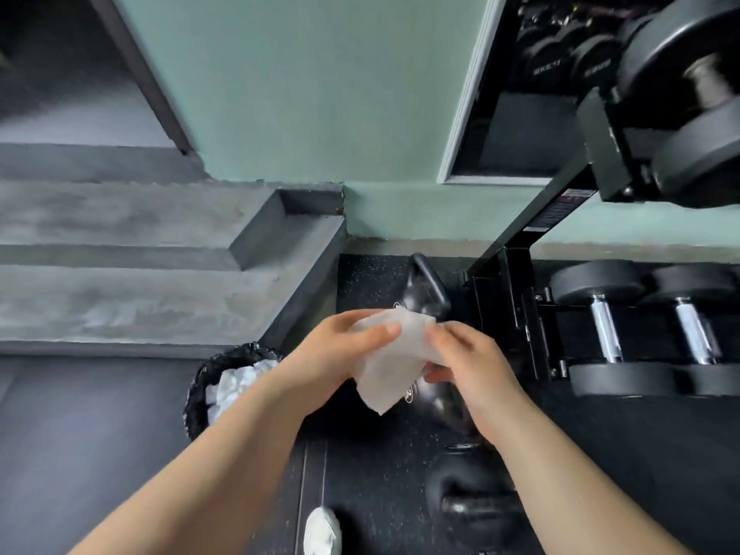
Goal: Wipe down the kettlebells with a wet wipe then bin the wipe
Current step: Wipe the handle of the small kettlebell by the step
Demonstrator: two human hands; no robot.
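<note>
Thin white wet wipe [390, 360] pinched between left hand [340, 354] and right hand [472, 366], apparently for unfolding, above black iron kettlebells [426, 288]; black-lined bin [224, 378] at nine o'clock.

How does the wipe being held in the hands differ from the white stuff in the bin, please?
The wipe is one flat, partly spread sheet, pinched between the left hand and right hand; the white material in the bin is crumpled and heaped. The wipe hangs above the kettlebells; the material lies inside the black liner. Both look white and soft.
</note>
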